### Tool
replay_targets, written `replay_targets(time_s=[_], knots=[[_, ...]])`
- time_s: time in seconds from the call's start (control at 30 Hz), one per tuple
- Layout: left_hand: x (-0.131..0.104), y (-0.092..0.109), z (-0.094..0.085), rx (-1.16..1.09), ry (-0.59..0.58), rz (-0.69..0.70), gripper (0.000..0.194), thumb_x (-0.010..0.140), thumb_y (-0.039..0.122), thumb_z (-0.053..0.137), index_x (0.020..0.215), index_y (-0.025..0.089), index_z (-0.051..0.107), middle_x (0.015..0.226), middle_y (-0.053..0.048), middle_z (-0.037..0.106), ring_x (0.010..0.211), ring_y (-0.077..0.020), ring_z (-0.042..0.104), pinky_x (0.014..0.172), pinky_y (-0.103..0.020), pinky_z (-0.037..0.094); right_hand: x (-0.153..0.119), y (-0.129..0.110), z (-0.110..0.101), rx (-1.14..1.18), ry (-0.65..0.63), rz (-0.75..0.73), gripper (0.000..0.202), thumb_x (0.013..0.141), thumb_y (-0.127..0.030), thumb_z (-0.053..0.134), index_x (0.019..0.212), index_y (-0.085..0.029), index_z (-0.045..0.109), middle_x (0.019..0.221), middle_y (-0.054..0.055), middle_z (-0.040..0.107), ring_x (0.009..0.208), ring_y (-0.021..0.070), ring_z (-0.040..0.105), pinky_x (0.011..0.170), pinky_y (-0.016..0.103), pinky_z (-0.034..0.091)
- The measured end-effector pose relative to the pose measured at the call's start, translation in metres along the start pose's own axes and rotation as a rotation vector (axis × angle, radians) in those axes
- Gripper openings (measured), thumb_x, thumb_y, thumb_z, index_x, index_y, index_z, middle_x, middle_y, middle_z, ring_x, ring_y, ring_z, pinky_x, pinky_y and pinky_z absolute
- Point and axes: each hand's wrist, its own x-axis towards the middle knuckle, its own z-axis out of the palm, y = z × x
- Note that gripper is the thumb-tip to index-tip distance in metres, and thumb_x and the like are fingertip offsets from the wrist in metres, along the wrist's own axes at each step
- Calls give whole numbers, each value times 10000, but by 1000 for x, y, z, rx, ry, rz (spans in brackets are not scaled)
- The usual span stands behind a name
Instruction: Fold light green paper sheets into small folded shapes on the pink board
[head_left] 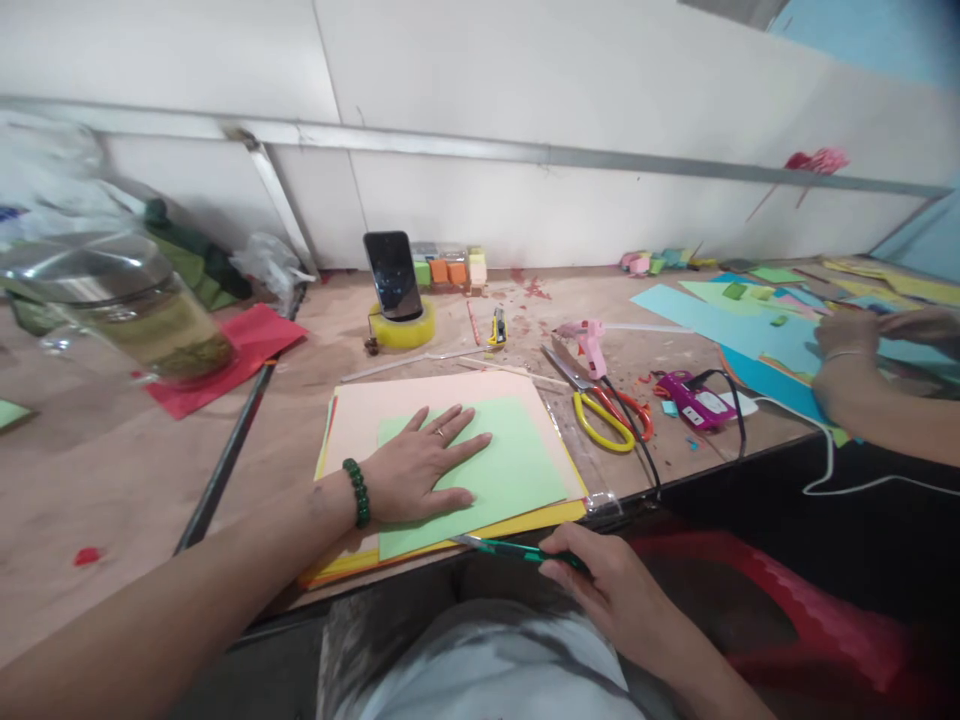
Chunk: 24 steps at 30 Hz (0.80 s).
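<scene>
My left hand (427, 465) lies flat with fingers spread on a light green sheet of paper (517, 460). Under that sheet is a stack of pale pink and yellow paper (360, 410) at the table's front edge. In my right hand (600, 575) is a green utility knife (517, 549), gripped by its handle. Its blade points left, at the near edge of the green sheet; whether it touches the paper I cannot tell.
Right of the stack lie scissors (604, 420), a pink glue gun (590, 345) and a purple device (697, 400) with cords. A phone (393, 275) leans behind yellow tape (405, 328). A glass jar (127, 310) stands left. Another person's hands (847, 345) work at right.
</scene>
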Motion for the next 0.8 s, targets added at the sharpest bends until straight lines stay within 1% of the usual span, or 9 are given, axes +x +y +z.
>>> replay_targets(time_s=[0.17,0.3,0.4,0.5,0.6,0.8], knots=[[1,-3,2,-12,29,13,763,884,681,350,1506,259,218,1584,-174,149,1449,-358,160,1108,-604,161,-1,-2,3,4,13,-4,212,945,-323,460,880,-193,615,705,14,668,580,141,598,546,224,434],[-8,-11,-6,-6,64,19,776,890,692,307,1518,258,165,1592,-162,112,1458,-335,139,1124,-583,126,-3,1,2,-8,-7,42,218,942,-340,463,880,-196,614,675,1,650,555,138,577,523,222,426],[-21,-19,-9,28,39,-22,757,895,695,283,1511,264,196,1592,-152,121,1461,-327,129,1127,-581,107,-4,3,4,-9,-4,65,216,943,-344,463,887,-202,615,697,3,659,571,142,588,536,224,440],[-33,-23,-5,30,-10,-77,754,898,692,282,1507,252,218,1584,-168,141,1459,-333,137,1122,-590,119,-4,4,6,10,19,69,201,940,-343,471,902,-207,614,751,15,685,628,155,631,559,226,465],[-36,-24,1,22,-8,-93,746,903,680,286,1509,251,207,1583,-171,134,1458,-328,144,1120,-593,136,-4,2,7,24,42,48,197,942,-340,469,904,-208,611,765,21,695,667,164,661,588,232,487],[-34,-22,1,7,3,-92,734,907,663,320,1507,252,217,1582,-168,140,1458,-326,148,1120,-597,140,-3,-2,9,5,45,-24,196,953,-324,456,883,-207,596,708,13,672,607,152,647,562,223,484]])
